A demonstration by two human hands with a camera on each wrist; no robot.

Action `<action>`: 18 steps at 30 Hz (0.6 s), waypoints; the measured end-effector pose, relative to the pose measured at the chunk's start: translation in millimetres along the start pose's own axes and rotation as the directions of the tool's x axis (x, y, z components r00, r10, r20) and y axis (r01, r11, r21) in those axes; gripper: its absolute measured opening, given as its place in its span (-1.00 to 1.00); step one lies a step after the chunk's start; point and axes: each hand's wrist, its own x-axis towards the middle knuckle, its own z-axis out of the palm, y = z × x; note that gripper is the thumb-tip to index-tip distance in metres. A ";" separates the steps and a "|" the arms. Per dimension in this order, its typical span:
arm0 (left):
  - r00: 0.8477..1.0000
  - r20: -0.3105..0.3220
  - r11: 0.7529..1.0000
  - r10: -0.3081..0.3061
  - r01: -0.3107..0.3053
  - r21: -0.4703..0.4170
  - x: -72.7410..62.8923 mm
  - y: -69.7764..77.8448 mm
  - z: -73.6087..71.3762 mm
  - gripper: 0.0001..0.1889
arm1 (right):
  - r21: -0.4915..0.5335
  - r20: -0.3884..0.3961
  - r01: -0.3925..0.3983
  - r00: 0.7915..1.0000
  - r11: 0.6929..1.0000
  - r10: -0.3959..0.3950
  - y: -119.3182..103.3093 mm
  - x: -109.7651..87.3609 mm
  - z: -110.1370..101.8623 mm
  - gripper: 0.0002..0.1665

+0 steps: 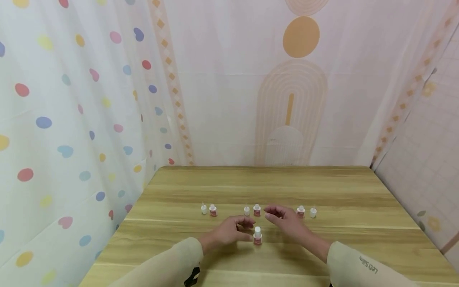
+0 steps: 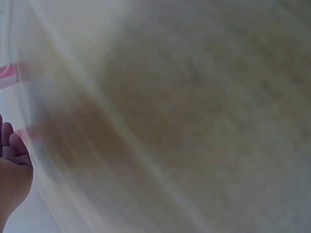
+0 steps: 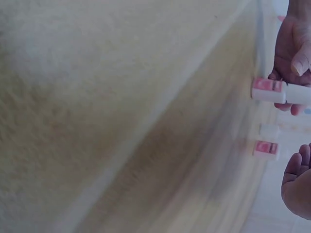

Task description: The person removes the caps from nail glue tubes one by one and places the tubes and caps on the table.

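Observation:
A small white bottle (image 1: 257, 236) with a pink label and a tall white cap stands upright near the table's front. My left hand (image 1: 231, 231) is beside it, fingers loosely bent and thumb pointing at it; whether they touch is unclear. In the right wrist view, that bottle (image 3: 268, 90) stands in front of the left hand (image 3: 294, 51). Farther right, my right hand (image 1: 287, 221) hovers over the table, thumb and fingers apart, holding nothing. Behind the hands is an uncapped bottle (image 1: 257, 210), next to its upturned white cap (image 1: 246, 211) with a thin stem pointing up.
On the left stand another uncapped bottle (image 1: 213, 210) and an upturned cap (image 1: 203, 209). Past the right hand are a third uncapped bottle (image 1: 301, 211), partly hidden, and its cap (image 1: 313, 212). Patterned curtains (image 1: 222, 79) hang behind the wood-grain table (image 1: 265, 181).

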 end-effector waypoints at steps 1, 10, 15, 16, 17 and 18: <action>1.000 0.002 1.000 -0.001 0.001 -0.004 0.4 -2.0 1.5 -0.56 | 0.013 0.008 0.002 1.000 1.000 -0.003 0.4 -1.4 1.1 -0.60; 0.999 -0.022 0.996 -0.032 0.030 -0.080 -3.9 -3.2 8.9 -0.70 | 0.037 0.079 0.006 0.997 0.999 -0.009 2.5 -9.1 7.9 -0.61; 0.999 -0.028 0.996 -0.025 0.022 -0.084 -5.5 -2.6 11.8 -0.75 | 0.030 0.104 0.017 0.994 0.999 -0.020 2.9 -10.9 11.8 -0.65; 0.999 -0.029 0.996 -0.020 0.017 -0.085 -5.4 -3.2 12.7 -0.76 | 0.028 0.106 0.021 0.994 0.999 -0.024 2.9 -11.4 12.8 -0.65; 0.999 -0.030 0.996 -0.017 0.015 -0.086 -5.4 -3.8 13.5 -0.77 | 0.027 0.109 0.018 0.994 0.999 -0.021 3.2 -11.5 13.8 -0.65; 0.999 -0.033 0.996 -0.014 0.011 -0.088 -5.3 -4.5 14.5 -0.78 | 0.028 0.112 0.013 0.994 1.000 -0.016 3.3 -11.7 14.6 -0.65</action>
